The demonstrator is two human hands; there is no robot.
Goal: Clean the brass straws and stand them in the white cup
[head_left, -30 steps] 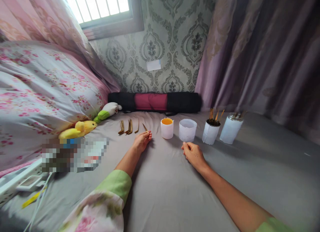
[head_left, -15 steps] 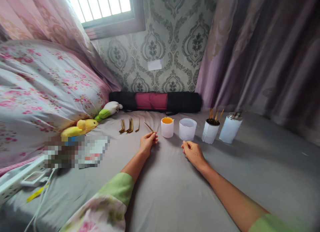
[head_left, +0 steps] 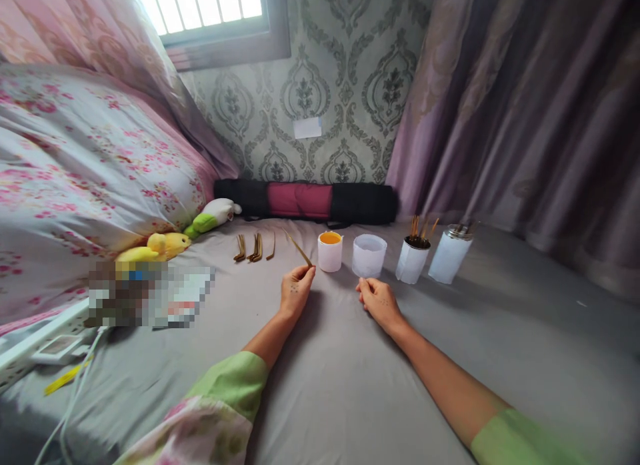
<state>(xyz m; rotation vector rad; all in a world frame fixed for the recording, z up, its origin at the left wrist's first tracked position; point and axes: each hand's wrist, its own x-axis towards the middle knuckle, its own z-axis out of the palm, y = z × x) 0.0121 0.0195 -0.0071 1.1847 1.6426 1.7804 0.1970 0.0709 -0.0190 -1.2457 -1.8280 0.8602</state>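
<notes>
My left hand (head_left: 296,291) pinches the end of a thin brown stick (head_left: 299,247), which slants up and left from the fingertips. Closed in front of the translucent white cup (head_left: 369,257) is my right hand (head_left: 379,301); whatever its curled fingers hold, if anything, is hidden. A white cup with an orange inside (head_left: 330,255) stands just beyond my left fingertips. To the left, a single bent brown stick (head_left: 271,245) lies beside two small bundles of bent sticks (head_left: 257,249) on the grey sheet.
Right of the cups stand a white-wrapped can of brown sticks (head_left: 413,261) and a taller wrapped can (head_left: 450,255). A black and maroon roll (head_left: 300,200) lies along the wall. Plush toys (head_left: 213,215), a power strip (head_left: 40,348) and cables are at left.
My left hand has turned and raised the stick, so more of its length shows. My right hand stays closed near the translucent cup. The whole view has shifted slightly.
</notes>
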